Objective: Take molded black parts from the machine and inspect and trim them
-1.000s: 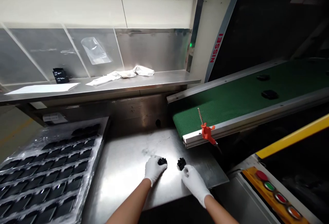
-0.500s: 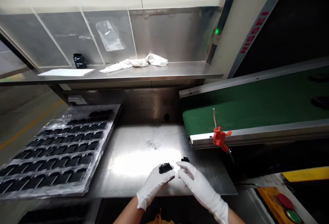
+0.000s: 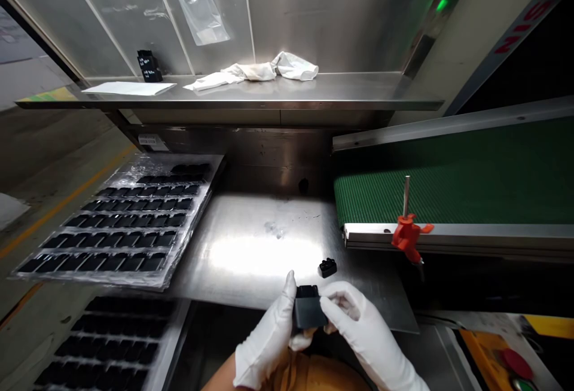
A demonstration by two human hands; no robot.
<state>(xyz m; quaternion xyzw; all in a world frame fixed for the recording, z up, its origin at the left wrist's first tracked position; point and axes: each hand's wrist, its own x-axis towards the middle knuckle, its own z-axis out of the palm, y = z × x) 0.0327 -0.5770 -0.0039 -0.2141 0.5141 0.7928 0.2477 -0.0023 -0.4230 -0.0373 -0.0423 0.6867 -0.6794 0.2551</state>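
Both my white-gloved hands are close together at the bottom of the view. My left hand [image 3: 265, 340] and my right hand [image 3: 361, 326] hold a matte black plastic block [image 3: 307, 309] between them, above the near edge of the steel table [image 3: 255, 253]. Its lower part is partly hidden by my fingers. A smaller black plastic part [image 3: 327, 268] lies on the steel just beyond my right hand, touching neither glove.
To the left lies a film-covered tray of black parts [image 3: 125, 223], with a second tray [image 3: 112, 343] below it. A green conveyor belt [image 3: 452, 191] with an orange clamp [image 3: 407, 237] runs to the right. A steel shelf [image 3: 269, 92] behind holds a white cloth.
The black block has risen off the table into both hands, which have drawn together toward me. The other small part still lies on the steel. The view has tilted and shifted.
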